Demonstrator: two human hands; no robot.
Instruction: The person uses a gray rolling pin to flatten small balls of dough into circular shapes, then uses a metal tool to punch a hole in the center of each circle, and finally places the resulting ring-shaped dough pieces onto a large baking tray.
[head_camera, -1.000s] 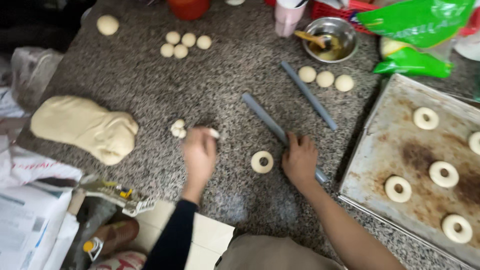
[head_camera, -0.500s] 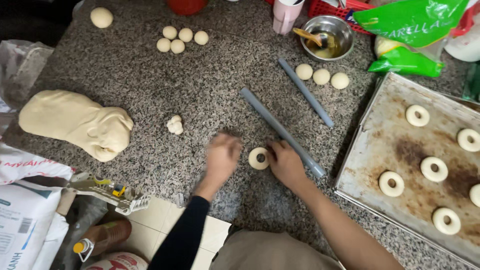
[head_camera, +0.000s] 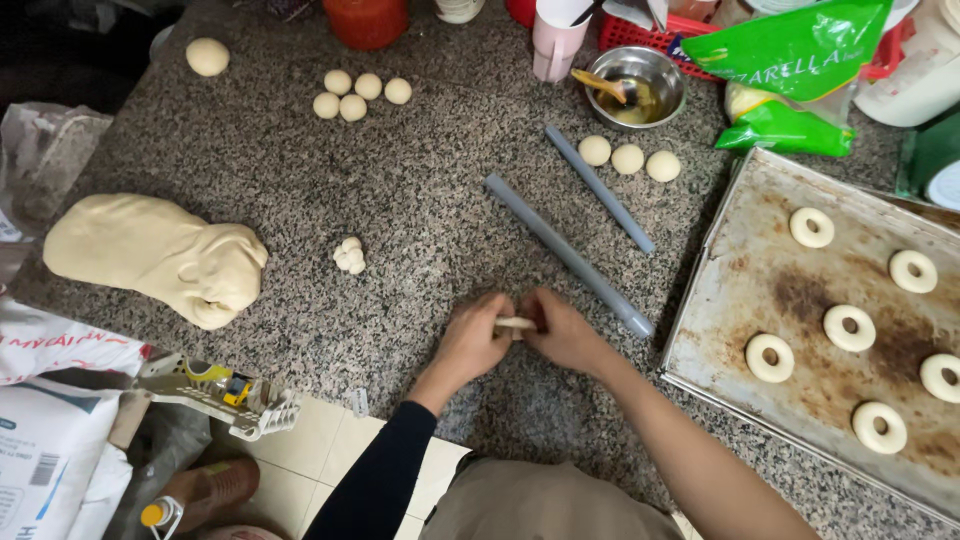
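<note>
Together, left hand (head_camera: 476, 340) and right hand (head_camera: 562, 330) pinch a small dough ring (head_camera: 516, 323) over the granite bench (head_camera: 420, 190), beside a baking tray (head_camera: 725, 270)

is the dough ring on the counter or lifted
Lifted: both hands, left hand and right hand, pinch the dough ring above the counter.
</note>
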